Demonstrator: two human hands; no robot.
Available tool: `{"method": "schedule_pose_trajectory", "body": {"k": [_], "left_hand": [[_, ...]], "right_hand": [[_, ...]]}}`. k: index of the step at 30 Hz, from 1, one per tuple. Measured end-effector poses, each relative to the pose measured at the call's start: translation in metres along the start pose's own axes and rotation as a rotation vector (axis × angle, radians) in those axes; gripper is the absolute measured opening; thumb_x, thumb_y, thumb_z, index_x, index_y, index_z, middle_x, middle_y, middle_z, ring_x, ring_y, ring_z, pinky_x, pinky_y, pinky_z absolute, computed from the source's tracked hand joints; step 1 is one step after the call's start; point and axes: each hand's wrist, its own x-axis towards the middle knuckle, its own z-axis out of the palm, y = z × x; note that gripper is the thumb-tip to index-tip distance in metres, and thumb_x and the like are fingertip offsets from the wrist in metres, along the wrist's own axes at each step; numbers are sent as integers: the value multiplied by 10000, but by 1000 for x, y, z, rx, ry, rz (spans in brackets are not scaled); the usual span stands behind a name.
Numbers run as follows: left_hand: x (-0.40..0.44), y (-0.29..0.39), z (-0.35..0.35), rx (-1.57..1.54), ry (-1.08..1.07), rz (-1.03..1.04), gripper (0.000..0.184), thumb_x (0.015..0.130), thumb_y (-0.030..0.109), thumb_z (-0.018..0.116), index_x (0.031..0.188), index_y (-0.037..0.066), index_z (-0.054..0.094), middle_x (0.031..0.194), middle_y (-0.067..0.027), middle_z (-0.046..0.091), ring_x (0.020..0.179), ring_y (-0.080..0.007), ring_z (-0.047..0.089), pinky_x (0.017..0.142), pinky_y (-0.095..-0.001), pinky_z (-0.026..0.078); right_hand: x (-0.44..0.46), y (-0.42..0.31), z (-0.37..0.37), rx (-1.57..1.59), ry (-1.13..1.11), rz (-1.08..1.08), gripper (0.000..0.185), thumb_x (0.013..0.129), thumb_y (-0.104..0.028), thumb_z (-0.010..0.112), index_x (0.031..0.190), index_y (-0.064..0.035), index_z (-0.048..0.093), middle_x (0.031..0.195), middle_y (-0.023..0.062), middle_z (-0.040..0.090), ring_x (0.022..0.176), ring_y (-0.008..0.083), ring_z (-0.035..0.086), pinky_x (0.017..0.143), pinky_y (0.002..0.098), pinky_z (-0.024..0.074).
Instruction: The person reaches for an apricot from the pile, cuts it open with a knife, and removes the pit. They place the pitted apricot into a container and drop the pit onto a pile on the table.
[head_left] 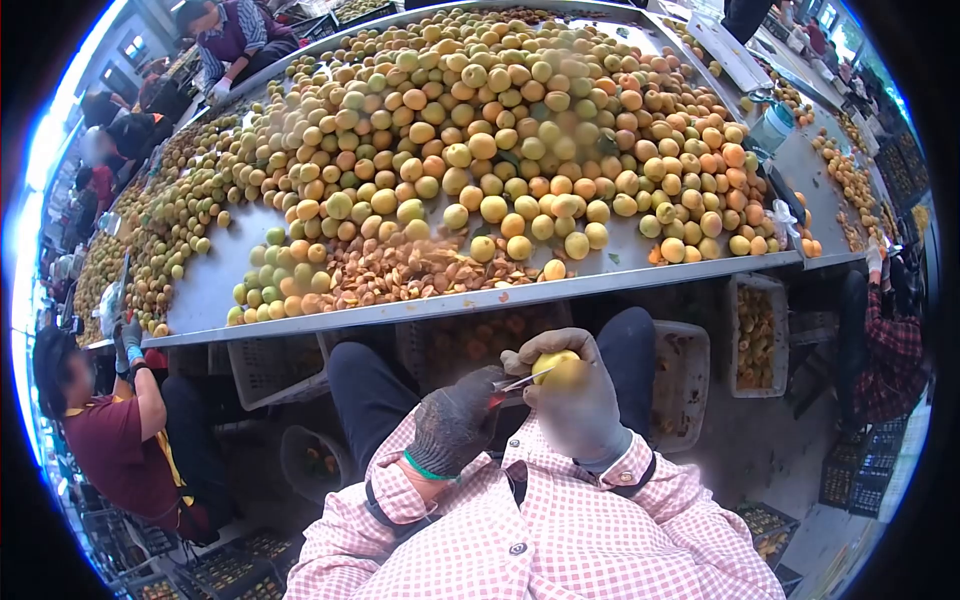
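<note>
My left hand (455, 425), in a dark grey knitted glove with a green cuff, is closed around a small knife (518, 382) with a bit of red at its handle. The blade reaches across to a yellow-green apricot (558, 369) and touches it. My right hand (582, 415), gloved in grey and partly blurred, grips that apricot between thumb and fingers. Both hands are over my lap, in front of the metal table (620, 270). On its near edge lies a heap of brown apricot pits (420, 272), with whole apricots (480, 145) piled behind.
Below the table edge stand a white crate (268, 372), another crate (682, 385) and one holding fruit pieces (758, 340). A bucket (312, 462) is by my left leg. People work nearby: one in maroon (115, 450) at left, one in plaid (893, 345) at right.
</note>
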Motion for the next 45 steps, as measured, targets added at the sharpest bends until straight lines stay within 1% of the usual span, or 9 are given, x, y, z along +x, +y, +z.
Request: {"method": "schedule_pose_trajectory", "body": {"k": [10, 14, 21, 31, 33, 34, 38, 42, 45], "left_hand": [[14, 0, 16, 17, -54, -112, 331, 746, 42, 620, 1073, 88, 598, 805, -179, 642, 749, -379, 637, 617, -420, 501], [12, -28, 43, -305, 75, -38, 350, 750, 156, 700, 1084, 103, 611, 854, -159, 665, 780, -346, 662, 646, -390, 527], [26, -11, 37, 84, -33, -240, 426, 729, 269, 749, 1054, 62, 568, 801, -149, 677, 744, -337, 669, 621, -405, 528], [26, -1, 28, 138, -277, -212, 619, 749, 332, 742, 1215, 36, 463, 864, -183, 667, 801, -363, 662, 674, -410, 529], [25, 2, 29, -318, -290, -93, 707, 730, 298, 778, 1266, 25, 404, 985, -171, 650, 904, -286, 662, 757, -378, 521], [18, -8, 39, -662, -322, -294, 690, 732, 218, 788, 1269, 30, 399, 1071, -121, 615, 965, -203, 622, 817, -339, 503], [22, -7, 36, -1124, -419, -498, 635, 772, 65, 734, 1302, 31, 386, 1182, -78, 540, 1050, -166, 550, 899, -312, 481], [20, -10, 38, -710, -225, -146, 540, 816, 154, 715, 1263, 45, 432, 1134, -100, 586, 986, -173, 586, 869, -314, 470], [14, -22, 31, -446, -203, -87, 486, 811, 164, 693, 1227, 65, 462, 1036, -174, 639, 913, -303, 649, 782, -367, 506]], "right_hand": [[0, 1, 12, -163, 130, -102, 386, 826, 55, 642, 1118, -58, 416, 1103, 113, 572, 996, 162, 598, 831, 268, 533], [0, 10, 19, -382, 275, -201, 379, 828, -11, 681, 1111, -59, 432, 1007, 80, 592, 925, 135, 584, 815, 274, 515], [15, 34, -4, -434, 472, -105, 336, 850, 5, 649, 1100, -52, 433, 962, 50, 565, 885, 109, 598, 786, 223, 519], [17, 19, -13, -220, 261, -158, 246, 819, -23, 691, 988, -51, 515, 897, 36, 582, 809, 106, 611, 738, 229, 526], [17, 17, -18, -155, 242, -146, 251, 815, -15, 692, 991, -51, 516, 888, 33, 584, 805, 108, 609, 733, 233, 527], [18, 16, -17, -98, 221, -139, 257, 810, -7, 692, 994, -51, 518, 879, 30, 586, 801, 109, 608, 727, 238, 528], [14, 7, -21, -95, 139, -45, 274, 804, 12, 689, 1007, -56, 518, 931, 75, 620, 913, 164, 636, 774, 275, 526], [3, -3, -13, -169, -6, -75, 325, 840, 10, 656, 1095, -65, 468, 1005, 67, 580, 946, 127, 600, 809, 239, 515], [-3, -3, -7, -167, 24, -21, 344, 841, 26, 645, 1117, -62, 459, 1037, 87, 586, 965, 137, 599, 830, 248, 514]]}}
